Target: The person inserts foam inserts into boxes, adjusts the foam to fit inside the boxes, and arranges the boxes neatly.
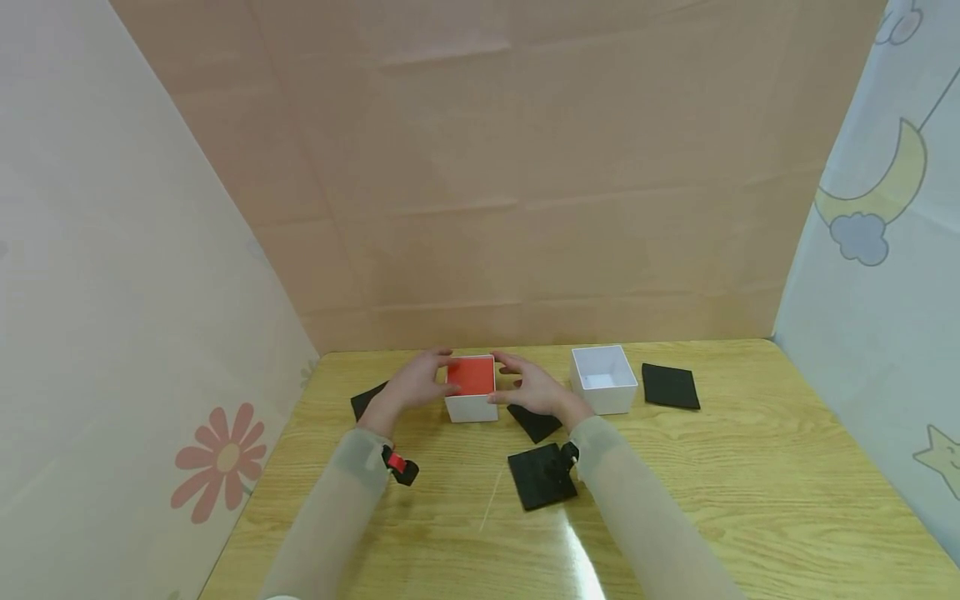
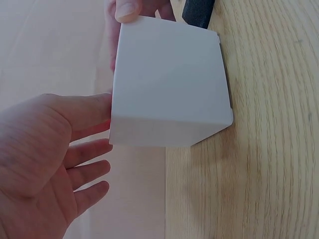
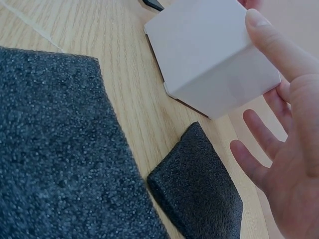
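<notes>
A small white box (image 1: 472, 408) stands at the back of the table, with a flat red square (image 1: 471, 377) framed by its rim. My left hand (image 1: 412, 382) is at the box's left side, thumb and forefinger reaching over the red at its edge. In the left wrist view that thumb meets the rim of the box (image 2: 169, 74), and the other fingers are spread. From the right, my right hand (image 1: 536, 390) touches the box, thumb (image 3: 271, 37) on its near side wall and the remaining fingers loosely spread behind.
A second white box (image 1: 603, 392), open at the top, stands to the right. Black textured pads lie on the wooden table: one at far right (image 1: 671, 386), one in front (image 1: 542, 477), one under the right hand (image 1: 536, 423), another behind the left wrist (image 1: 366, 398). A brown wall closes the back.
</notes>
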Available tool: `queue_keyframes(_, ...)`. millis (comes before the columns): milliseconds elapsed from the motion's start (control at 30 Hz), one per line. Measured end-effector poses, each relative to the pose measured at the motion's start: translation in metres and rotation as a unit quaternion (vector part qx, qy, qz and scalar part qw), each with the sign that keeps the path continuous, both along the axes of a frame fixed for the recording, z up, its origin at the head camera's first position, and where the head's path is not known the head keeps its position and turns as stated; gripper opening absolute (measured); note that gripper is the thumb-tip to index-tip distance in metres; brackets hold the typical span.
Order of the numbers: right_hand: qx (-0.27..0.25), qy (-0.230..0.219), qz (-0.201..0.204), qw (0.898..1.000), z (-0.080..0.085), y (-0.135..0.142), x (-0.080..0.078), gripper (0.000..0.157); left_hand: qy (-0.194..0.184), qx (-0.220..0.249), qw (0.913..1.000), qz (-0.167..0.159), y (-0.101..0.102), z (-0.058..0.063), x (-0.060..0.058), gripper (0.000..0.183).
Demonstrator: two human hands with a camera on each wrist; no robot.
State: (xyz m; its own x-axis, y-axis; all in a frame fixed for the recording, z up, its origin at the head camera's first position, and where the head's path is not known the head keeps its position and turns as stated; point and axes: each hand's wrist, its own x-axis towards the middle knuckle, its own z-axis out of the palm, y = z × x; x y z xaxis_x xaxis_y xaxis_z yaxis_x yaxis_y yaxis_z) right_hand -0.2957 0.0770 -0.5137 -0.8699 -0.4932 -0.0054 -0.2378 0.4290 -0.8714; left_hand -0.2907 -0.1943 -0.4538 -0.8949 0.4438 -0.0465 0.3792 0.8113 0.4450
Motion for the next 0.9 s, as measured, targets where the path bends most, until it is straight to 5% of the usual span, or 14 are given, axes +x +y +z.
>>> queue_keyframes(533,-0.006,-0.001,0.002,1.000,0.0000,0.0004,0.0013,0.095,0.035,-0.018,0.9992,0.003,-0.0003,0.0006,0.0017,0.051)
queue_keyframes(900,-0.010,-0.008,0.004,1.000,-0.0005,0.0007,0.0010,0.097,0.022,-0.008,0.9995,0.023,0.0010,-0.0027,0.0031,0.053)
